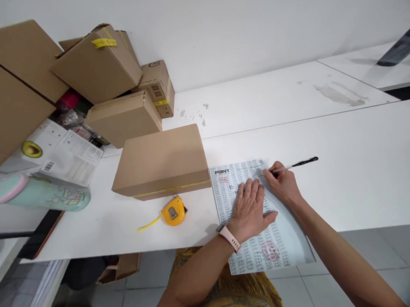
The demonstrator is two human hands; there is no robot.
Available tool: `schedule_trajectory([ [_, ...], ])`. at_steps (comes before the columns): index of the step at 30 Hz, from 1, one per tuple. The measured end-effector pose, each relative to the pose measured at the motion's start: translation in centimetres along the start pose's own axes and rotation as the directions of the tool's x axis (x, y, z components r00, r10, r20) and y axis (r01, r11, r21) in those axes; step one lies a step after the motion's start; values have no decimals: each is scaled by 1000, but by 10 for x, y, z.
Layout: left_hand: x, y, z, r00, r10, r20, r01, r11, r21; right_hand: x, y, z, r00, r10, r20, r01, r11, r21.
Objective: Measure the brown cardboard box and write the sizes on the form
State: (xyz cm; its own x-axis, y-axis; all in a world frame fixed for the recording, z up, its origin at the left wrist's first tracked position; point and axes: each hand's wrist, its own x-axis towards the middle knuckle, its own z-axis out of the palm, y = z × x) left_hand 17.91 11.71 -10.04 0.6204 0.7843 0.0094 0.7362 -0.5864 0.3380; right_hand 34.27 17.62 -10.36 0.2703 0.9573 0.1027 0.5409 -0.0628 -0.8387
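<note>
Bluish paper (282,232) overhangs the near edge of the bench (352,177); left hand (250,211) splayed atop, right hand (282,182) pinching a pen (301,163), tip unclear.

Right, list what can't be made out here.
In the head view:
Part of the paper: covered by the left hand.
The paper's repeated lettering: too small to read.
One end of the green bottle: cut off by the left edge.
Inside the box beside the paper: hidden by its cardboard.
</note>
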Motion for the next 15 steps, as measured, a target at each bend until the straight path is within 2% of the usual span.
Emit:
schedule_trajectory([
  [15, 0, 1, -3, 1000, -6, 10, 6, 1000, -2, 0, 1, 1, 1000, -5, -8, 5, 1000, -7],
])
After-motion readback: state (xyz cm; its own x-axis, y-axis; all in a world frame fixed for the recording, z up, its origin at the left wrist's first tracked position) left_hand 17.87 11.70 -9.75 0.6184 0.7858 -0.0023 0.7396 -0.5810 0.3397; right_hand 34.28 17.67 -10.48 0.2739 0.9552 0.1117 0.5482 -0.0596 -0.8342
